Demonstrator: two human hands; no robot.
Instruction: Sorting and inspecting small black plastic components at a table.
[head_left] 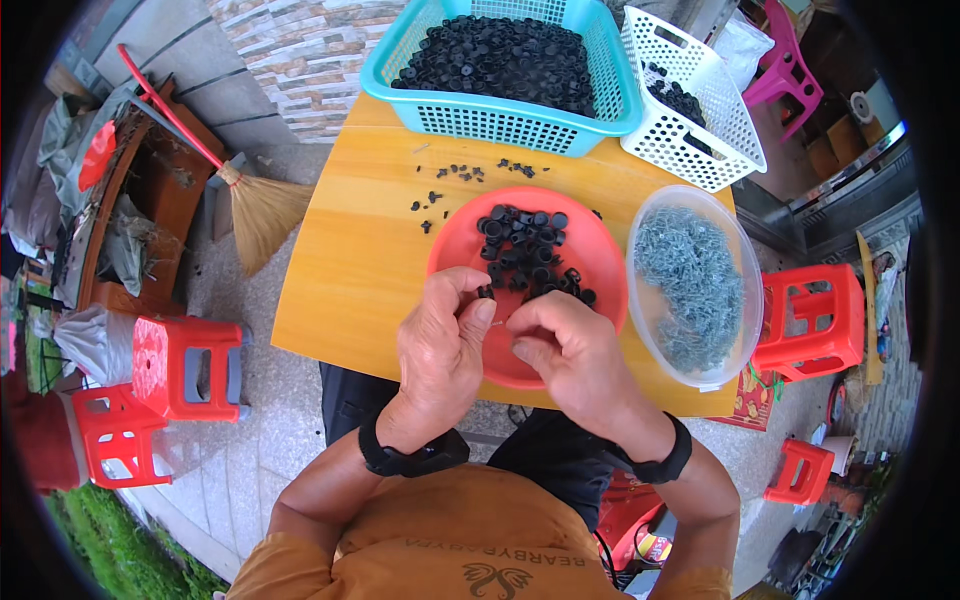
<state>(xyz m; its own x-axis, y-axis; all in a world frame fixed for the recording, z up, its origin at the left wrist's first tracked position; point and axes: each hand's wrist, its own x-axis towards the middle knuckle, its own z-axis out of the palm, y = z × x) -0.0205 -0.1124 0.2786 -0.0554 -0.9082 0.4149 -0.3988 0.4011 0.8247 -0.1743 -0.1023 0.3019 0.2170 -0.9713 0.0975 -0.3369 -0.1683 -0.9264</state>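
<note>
Pinching a small black cap (486,292), left hand (440,350), right hand (565,350) fingertips curled, contents unclear

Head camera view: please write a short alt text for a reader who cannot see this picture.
Seen from above, a person's left hand pinches a small black plastic part while the right hand meets it over a red plate of similar parts on a yellow table. A clear bowl of grey metal pieces stands at right, with two baskets behind.

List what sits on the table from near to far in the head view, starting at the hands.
Left hand and right hand pinching a small black part → red plate with black parts → loose black bits → turquoise basket of black parts.
</note>
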